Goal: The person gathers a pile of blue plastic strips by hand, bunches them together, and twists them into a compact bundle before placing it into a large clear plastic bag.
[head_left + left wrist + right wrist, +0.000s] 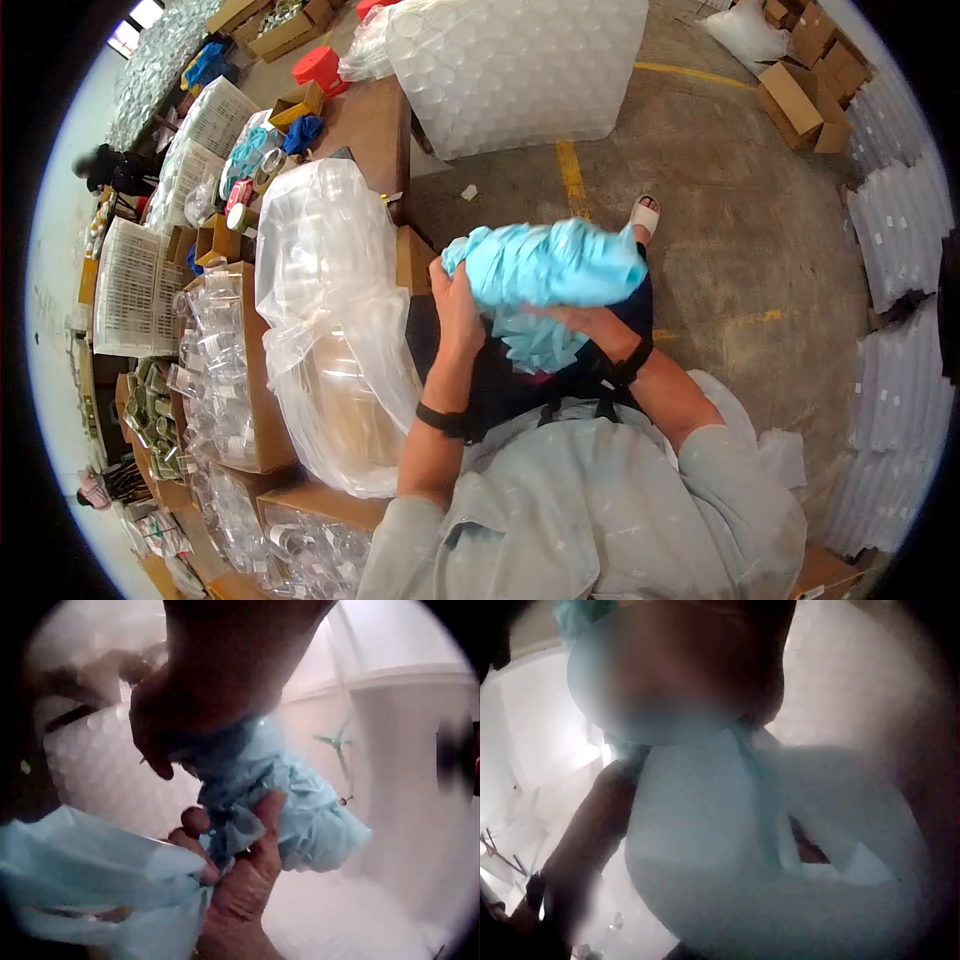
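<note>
A crumpled bundle of thin light-blue plastic (545, 262) is held between both hands in front of the lap. My left hand (458, 308) grips its left end, thumb up against the folds. My right hand (597, 326) holds the bundle from below on the right, and looser blue strips (535, 342) hang between the hands. In the left wrist view, one hand (244, 889) has its thumb pressed on the gathered plastic (259, 784), while a flat length (97, 859) trails to the left. A wide pale-blue sheet (705, 825) fills much of the right wrist view, hiding most fingers.
Beside me on the left stands a large clear plastic bag (325, 250) over a carton. Boxes of clear plastic containers (215, 375) and white crates (130, 290) stand further left. A brown table (370, 125) is ahead; stacked clear packs (895, 400) line the right.
</note>
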Tool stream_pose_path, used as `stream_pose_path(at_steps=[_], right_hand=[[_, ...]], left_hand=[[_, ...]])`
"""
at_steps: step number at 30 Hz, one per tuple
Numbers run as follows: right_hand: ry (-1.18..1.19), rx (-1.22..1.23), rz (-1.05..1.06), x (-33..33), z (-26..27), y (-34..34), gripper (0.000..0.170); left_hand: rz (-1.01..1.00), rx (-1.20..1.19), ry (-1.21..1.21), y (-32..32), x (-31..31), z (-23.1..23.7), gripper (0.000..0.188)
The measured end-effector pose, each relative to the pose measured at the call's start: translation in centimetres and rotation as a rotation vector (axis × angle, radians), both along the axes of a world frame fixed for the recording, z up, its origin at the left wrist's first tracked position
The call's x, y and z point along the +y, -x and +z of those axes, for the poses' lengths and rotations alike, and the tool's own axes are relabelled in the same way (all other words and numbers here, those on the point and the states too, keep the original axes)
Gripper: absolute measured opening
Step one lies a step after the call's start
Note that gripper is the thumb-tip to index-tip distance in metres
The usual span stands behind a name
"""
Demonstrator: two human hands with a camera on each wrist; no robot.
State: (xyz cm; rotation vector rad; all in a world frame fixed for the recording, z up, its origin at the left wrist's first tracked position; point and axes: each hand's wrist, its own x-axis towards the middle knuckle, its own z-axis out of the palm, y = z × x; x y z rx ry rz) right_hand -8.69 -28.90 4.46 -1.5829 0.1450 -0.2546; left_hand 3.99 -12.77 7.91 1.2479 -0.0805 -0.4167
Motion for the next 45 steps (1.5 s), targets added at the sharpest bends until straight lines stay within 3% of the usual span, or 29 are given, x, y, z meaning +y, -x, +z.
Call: stream_pose_path(at_steps=[1,2,5,6,8,9,11,12,13,15,16,18,19,22,24,27,30,34,36,40,45], right_hand=[[0.092,0.09,-0.045,-0.1,0.2,0.6,0.078],[-0.109,0.069,-0.027,-0.7,0.5,1.0,0.065],[-0.184,-0.015,-0.133,0.5,1.0,1.1,0.06],[-0.178,-0.056,-0.148,1.3,2.2,1.4,0.058],[-0.26,-0.009,-0.15,1.5,1.5,1.1,0.051],[-0.334,0.035,-0.146,1.5,1.9,0.6,0.044],[-0.379,0.033,-0.091,1.0,3.0,0.5,0.037],[-0.419,0.032,-0.042,0.7,3.8,0.4,0.029],[-0.42,0.033,-0.045,0.6,3.9,0.3,0.029],[-0.306,-0.211,-0.029,0.5,4.0,0.3,0.02],[-0.305,-0.206,-0.031,0.2,3.9,0.5,0.02],[-0.438,-0.138,0.038,-0.4,3.7,0.7,0.019],[-0.439,-0.135,0.041,-0.2,3.4,0.7,0.019],[-0.304,-0.02,-0.05,0.1,2.4,0.3,0.026],[-0.483,-0.013,-0.055,-0.3,2.3,0.1,0.042],[-0.519,0.148,-0.186,-0.8,2.0,0.0,0.052],[-0.48,0.209,-0.186,-0.3,6.7,0.3,0.038],[-0.442,0.259,0.054,-1.8,3.0,-0.4,0.024],[-0.75,0.119,0.06,-0.7,2.2,-0.5,0.018],[-0.792,0.112,0.012,0.2,0.8,0.3,0.019],[-0.844,0.209,0.148,0.1,0.6,1.6,0.025]], left_hand=[[-0.073,-0.21,-0.187,-0.5,0.2,0.4,0.035],[-0.115,-0.537,-0.473,-1.4,0.7,0.9,0.037],[-0.366,-0.762,-0.916,-4.3,2.6,5.6,0.034],[-0.371,-0.763,-0.919,-4.5,2.5,8.0,0.034],[-0.462,-1.036,-1.327,-4.3,2.5,12.4,0.03],[-0.46,-1.033,-1.332,-4.0,2.4,13.4,0.03],[-0.318,-1.272,-1.169,-3.7,2.1,14.4,0.027],[-0.372,-1.307,-0.997,-4.2,2.1,14.6,0.033],[-0.376,-1.307,-0.995,-4.8,2.1,14.9,0.033],[-0.896,-0.924,-0.648,-5.8,2.0,15.7,0.05],[-0.898,-0.921,-0.644,-6.6,2.0,15.4,0.05],[-1.115,-0.787,-0.392,-8.0,1.8,14.5,0.076],[-1.112,-0.784,-0.392,-7.4,1.2,15.3,0.076],[-1.106,-0.923,-0.557,-5.7,-1.3,15.6,0.108],[-1.01,-0.966,-0.606,-5.1,-2.0,14.4,0.106],[-0.853,-1.046,-0.694,-4.1,-2.8,12.9,0.102],[-0.775,-1.121,-0.792,-3.7,-3.5,12.2,0.098],[-0.726,-1.276,-0.903,-3.9,-4.6,11.7,0.098],[-0.696,-1.337,-0.919,-4.3,-5.0,11.4,0.097],[-0.7,-1.418,-0.98,-4.0,-5.4,10.8,0.096],[-0.649,-1.469,-1.008,-3.6,-6.1,10.0,0.092]])
